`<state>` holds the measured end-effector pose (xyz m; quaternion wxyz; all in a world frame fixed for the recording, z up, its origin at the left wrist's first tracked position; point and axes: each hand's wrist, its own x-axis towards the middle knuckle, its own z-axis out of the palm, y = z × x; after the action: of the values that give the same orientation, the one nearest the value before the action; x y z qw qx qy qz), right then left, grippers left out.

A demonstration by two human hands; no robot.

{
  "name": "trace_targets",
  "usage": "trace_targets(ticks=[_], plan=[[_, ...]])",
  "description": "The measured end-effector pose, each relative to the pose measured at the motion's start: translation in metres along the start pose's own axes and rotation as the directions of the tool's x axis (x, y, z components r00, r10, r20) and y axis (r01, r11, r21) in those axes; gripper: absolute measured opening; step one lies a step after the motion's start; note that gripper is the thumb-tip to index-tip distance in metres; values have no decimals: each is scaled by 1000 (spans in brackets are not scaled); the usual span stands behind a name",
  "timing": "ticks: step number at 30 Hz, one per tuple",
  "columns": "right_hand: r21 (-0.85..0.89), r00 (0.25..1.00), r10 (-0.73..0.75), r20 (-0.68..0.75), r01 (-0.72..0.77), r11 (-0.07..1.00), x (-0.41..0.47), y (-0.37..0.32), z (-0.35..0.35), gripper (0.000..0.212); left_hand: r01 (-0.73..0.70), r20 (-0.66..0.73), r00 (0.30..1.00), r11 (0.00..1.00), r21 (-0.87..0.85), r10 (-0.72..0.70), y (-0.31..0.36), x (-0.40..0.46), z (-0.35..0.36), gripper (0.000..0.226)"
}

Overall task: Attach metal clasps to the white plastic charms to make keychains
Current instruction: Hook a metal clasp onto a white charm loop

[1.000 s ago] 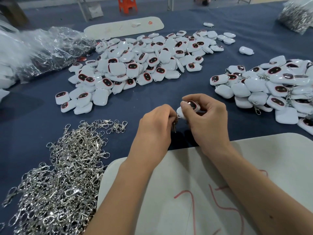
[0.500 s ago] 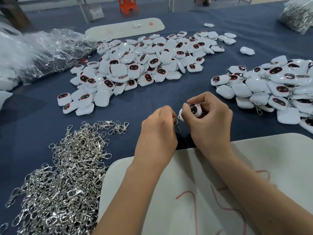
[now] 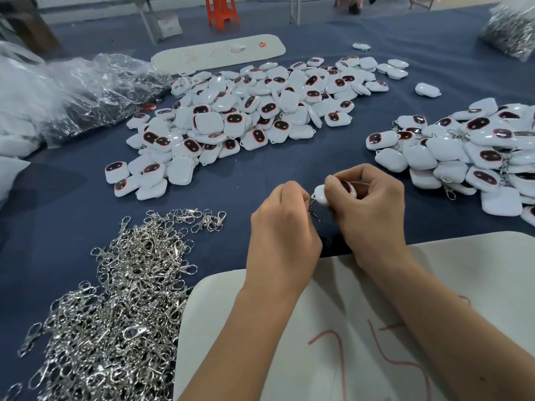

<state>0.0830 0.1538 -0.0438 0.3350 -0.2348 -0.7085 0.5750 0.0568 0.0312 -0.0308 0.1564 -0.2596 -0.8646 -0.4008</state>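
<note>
two hands meet above a blue tablecloth (image 3: 231, 198). the right hand (image 3: 373, 209) grips a white charm (image 3: 322, 195), fingers curled round it. the left hand (image 3: 285, 227) pinches a metal clasp (image 3: 314, 211) at the charm's edge (clasp mostly hidden). loose clasps (image 3: 121, 299) heap at left; charm piles (image 3: 254, 111) lie beyond.

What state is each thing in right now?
Left hand: pinching the clasp.
Right hand: gripping the charm.
Charm: held above the table.
Clasp: dangling at the charm's corner.
Clasp pile: loose, tangled.
Middle charms: heaped, no clasps visible.
Right charms: heaped, several with clasps.
</note>
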Motion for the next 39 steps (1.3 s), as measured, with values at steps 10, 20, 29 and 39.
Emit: trace_targets(ticks=[10,20,29,39], plan=[[-32,994,-99,38,100,994,5,-1,-6,11,-57,72,996,998,-14,58,-4,0,2,14],[167,972,55,230,-95,981,16,-2,-15,14,-124,16,992,975,-185,129,-11,0,4,13],[187,959,177,222,-220,957,16,-4,-13,19,-235,-5,972,962,-137,237,-11,1,5,9],[93,987,34,156,-49,994,15,-4,-14,14,-257,28,965,962,-92,261,-10,1,2,11]])
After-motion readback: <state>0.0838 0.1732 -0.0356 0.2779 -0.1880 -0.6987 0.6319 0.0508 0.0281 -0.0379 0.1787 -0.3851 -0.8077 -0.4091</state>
